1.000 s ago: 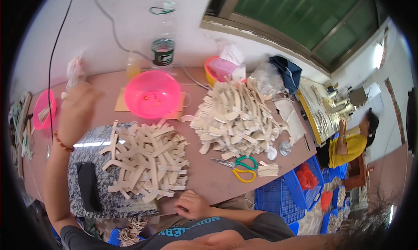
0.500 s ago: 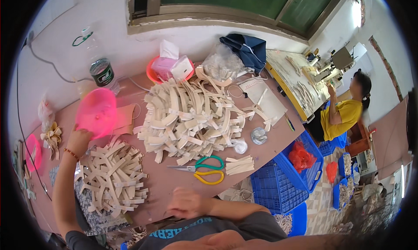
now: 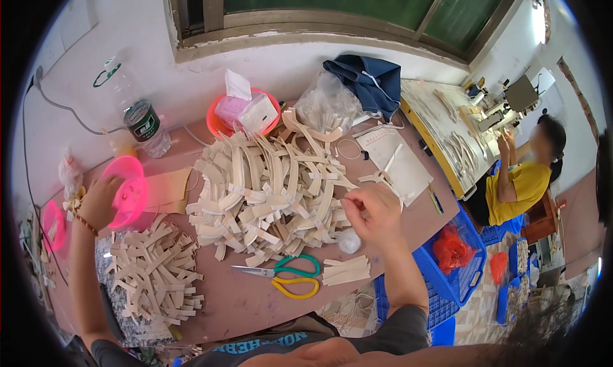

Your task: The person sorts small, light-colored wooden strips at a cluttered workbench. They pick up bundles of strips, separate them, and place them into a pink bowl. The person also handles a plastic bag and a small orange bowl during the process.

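My left hand (image 3: 99,204) is at the left rim of a bright pink bowl (image 3: 134,204), its fingers curled over the edge. Small bits lie inside the bowl, too small to name. Over the right end of a large heap of cream fabric strips (image 3: 268,194), my right hand (image 3: 373,214) is raised with thumb and fingers pinched together. What that pinch holds, if anything, is hidden. A smaller heap of strips (image 3: 156,274) lies below the bowl. Scissors (image 3: 284,274) with one green and one yellow handle rest between the heaps and my body.
Behind the large heap sit a tissue pack (image 3: 246,108) in a pink basin, a clear bag (image 3: 329,102) and dark blue cloth (image 3: 364,79). A water bottle (image 3: 140,121) stands by the wall. Blue crates (image 3: 456,265) are at the right; a co-worker in yellow (image 3: 511,185) sits beyond.
My right hand has risen from near my body to the right end of the large heap. The pink bowl, held up before, is lower and further left, with my left hand at its rim.
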The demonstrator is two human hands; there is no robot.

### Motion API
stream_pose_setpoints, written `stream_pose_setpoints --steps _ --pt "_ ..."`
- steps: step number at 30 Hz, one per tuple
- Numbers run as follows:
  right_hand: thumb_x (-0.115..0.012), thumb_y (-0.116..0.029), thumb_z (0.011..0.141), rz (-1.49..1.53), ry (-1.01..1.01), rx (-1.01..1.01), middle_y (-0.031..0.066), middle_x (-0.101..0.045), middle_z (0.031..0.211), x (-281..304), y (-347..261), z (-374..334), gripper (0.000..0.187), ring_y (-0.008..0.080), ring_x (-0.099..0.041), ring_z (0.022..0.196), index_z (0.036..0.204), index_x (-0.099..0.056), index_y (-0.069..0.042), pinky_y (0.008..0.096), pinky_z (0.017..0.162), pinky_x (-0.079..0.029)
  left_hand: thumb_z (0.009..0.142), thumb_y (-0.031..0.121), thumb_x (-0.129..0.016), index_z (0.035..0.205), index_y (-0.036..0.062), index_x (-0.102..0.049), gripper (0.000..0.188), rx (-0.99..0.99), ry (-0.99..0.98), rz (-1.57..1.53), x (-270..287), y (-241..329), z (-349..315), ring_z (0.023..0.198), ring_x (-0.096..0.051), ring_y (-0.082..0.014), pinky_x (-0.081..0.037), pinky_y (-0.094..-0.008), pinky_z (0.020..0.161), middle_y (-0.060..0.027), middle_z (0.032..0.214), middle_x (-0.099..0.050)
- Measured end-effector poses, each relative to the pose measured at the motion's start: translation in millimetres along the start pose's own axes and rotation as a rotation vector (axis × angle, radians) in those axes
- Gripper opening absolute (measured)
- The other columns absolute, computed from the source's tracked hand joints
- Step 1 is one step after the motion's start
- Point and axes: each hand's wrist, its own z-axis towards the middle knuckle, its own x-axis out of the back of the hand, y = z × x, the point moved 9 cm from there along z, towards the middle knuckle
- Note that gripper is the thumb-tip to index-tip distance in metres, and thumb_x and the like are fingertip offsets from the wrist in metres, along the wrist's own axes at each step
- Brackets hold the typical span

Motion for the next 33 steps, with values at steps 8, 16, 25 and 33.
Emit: stream_pose_setpoints --steps 8,16,25,33 --pt "-0.068 -0.015 0.080 0.073 -0.283 -0.062 0.0077 -0.061 0.072 -71.7 67.6 73.3 0.012 0.0227 -0.062 0.063 0.082 -0.060 -0.006 0.0328 0.059 -0.048 0.082 0.008 -0.053 0.117 0.0142 -0.060 0.036 -0.541 0.306 0.192 -3.5 143.4 163.8 0.117 -0.051 -0.0197 -0.038 -0.0393 0.098 -0.0023 0.120 -0.059" --pt "-0.067 -0.018 0.081 0.036 -0.430 -0.049 0.0096 -0.062 0.075 -108.9 86.6 87.6 0.015 0.0248 -0.063 0.067 0.084 -0.061 -0.005 0.0345 0.061 -0.049 0.077 0.017 -0.060 0.095 0.0140 -0.063 0.018 -0.446 0.194 0.097 -61.3 147.7 230.5 0.090 -0.062 -0.0185 -0.043 -0.0396 0.090 -0.0013 0.087 -0.064" --pt "-0.067 -0.022 0.080 0.100 -0.488 -0.113 0.0098 -0.063 0.084 -137.1 110.9 92.8 0.020 0.0283 -0.063 0.076 0.089 -0.061 -0.005 0.0386 0.068 -0.049 0.075 0.017 -0.060 0.085 0.0105 -0.062 0.013 -0.513 0.484 0.063 -58.9 142.5 208.3 0.086 -0.059 -0.0220 -0.051 -0.0354 0.074 -0.0033 0.082 -0.057" --pt "-0.075 -0.036 0.068 -0.070 -0.416 -0.066 0.0201 -0.052 0.123 -247.6 60.0 176.2 0.073 0.0384 -0.052 0.113 0.129 -0.046 -0.008 0.0456 0.092 -0.045 0.077 0.018 -0.061 0.083 0.0145 -0.062 0.007 -0.372 0.616 -0.049 -63.0 144.7 200.9 0.091 -0.059 -0.0179 -0.049 -0.0310 0.077 0.0013 0.084 -0.059"
